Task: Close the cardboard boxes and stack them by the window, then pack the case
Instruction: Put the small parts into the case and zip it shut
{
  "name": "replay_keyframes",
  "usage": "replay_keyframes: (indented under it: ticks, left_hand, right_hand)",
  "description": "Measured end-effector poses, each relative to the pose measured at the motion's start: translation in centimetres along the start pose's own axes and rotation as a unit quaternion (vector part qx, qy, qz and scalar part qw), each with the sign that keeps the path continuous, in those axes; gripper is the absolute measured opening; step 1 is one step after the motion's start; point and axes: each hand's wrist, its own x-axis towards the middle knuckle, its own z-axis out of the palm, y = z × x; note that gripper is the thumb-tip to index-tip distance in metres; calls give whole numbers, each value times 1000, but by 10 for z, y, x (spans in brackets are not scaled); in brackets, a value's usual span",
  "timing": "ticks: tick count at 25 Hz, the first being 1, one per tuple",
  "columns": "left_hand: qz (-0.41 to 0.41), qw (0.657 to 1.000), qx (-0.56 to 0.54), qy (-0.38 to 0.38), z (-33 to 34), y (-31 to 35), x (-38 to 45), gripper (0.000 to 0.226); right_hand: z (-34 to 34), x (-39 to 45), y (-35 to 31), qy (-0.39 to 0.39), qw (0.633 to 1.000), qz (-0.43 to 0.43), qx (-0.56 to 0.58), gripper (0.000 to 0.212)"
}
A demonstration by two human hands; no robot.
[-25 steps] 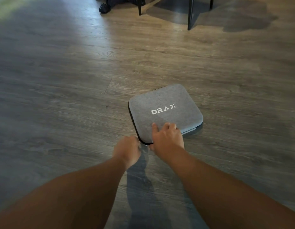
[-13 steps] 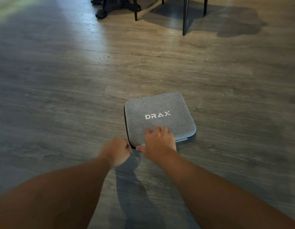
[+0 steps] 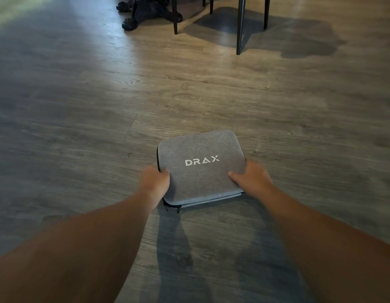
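Head view looks down on a wood-plank floor (image 3: 80,132), with both bare forearms reaching forward from the bottom edge. On the left, the left hand (image 3: 155,179) grips the left edge of the case (image 3: 200,171): its thumb lies on the grey top and the fingers curl round the side, out of sight below. Between the two hands the case lies flat on the floor, a grey felt-covered square with rounded corners and the white word DRAX across its lid. A dark zipper (image 3: 174,207) runs along the near left corner, and its pull hangs just under that corner. To the right, the right hand (image 3: 252,177) holds the right edge of the case, thumb pressed on the top face and fingers wrapped over the side. Far back, at the top of the frame, stand thin black chair legs (image 3: 240,25) and a dark carved table foot (image 3: 146,12).
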Motion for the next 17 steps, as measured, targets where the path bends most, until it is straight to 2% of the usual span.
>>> replay_keyframes:
  ticks: [2,6,10,17]
  left_hand:
    - [14,1000,-13,5,3,5,-1,13]
    - [41,998,-34,19,0,21,1,20]
    - [81,996,-10,29,-8,46,8,14]
    - [162,985,45,40,-26,113,1,22]
  right_hand:
    - [4,2,2,19,1000,-6,15,59]
    - [0,3,1,32,999,-35,-13,65]
    - [-17,2,-10,60,994,-84,-43,73]
    - [-85,3,-38,89,988,-114,-63,59]
